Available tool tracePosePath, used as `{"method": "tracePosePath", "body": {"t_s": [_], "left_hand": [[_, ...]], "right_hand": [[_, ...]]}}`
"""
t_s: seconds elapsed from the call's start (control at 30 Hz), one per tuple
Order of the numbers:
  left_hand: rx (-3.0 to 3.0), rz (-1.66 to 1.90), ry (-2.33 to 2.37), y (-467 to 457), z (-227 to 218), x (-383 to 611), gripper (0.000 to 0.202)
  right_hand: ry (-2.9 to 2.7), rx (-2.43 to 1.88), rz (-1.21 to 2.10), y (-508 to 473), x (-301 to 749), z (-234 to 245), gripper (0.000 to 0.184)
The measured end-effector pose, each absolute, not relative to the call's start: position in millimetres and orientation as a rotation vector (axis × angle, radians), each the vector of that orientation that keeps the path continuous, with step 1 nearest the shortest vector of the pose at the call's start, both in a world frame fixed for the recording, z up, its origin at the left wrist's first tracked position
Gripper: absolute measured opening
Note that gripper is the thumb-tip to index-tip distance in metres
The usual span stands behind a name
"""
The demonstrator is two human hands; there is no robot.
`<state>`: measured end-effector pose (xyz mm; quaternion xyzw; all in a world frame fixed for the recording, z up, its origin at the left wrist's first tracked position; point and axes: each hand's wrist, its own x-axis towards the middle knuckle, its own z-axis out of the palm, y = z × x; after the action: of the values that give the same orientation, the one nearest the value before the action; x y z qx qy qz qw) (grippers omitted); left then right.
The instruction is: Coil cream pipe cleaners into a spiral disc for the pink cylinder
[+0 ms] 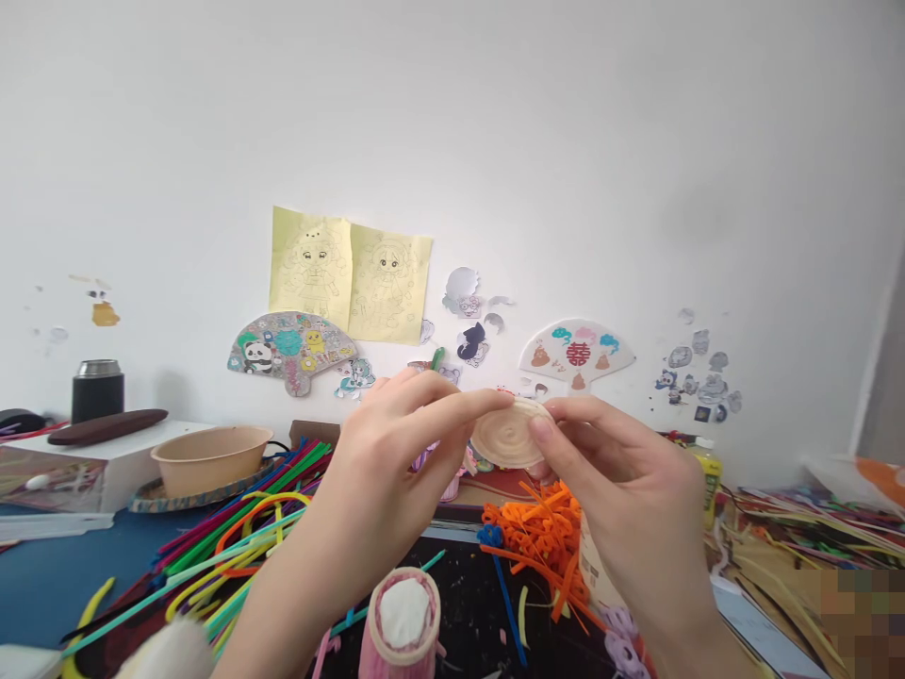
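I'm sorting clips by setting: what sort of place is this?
Probably a craft corner: bundled fuzzy stems, a heap of orange loops, and yellow sheets with drawings on the wall.

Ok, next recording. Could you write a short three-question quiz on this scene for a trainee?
1. True or false: only the left hand touches the pale disc.
2. Where in the picture is the tan bowl? A) left B) centre C) right
3. Fill in: the opening of the pink container shows ____-coloured material.

Key:
1. False; the right hand has its thumb on it.
2. A
3. white
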<state>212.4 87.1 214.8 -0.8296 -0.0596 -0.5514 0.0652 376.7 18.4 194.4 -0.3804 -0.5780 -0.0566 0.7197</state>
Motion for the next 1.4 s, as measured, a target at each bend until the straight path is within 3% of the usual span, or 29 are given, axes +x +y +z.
{"method": "tracePosePath", "body": {"t_s": [1.4], "left_hand": [[-2.533,-1.638,-0.212,84.7,214.7,212.0,0.031]], "right_hand": [[-1.264,-0.858,-0.115,15.5,376.8,193.5,0.006]]}}
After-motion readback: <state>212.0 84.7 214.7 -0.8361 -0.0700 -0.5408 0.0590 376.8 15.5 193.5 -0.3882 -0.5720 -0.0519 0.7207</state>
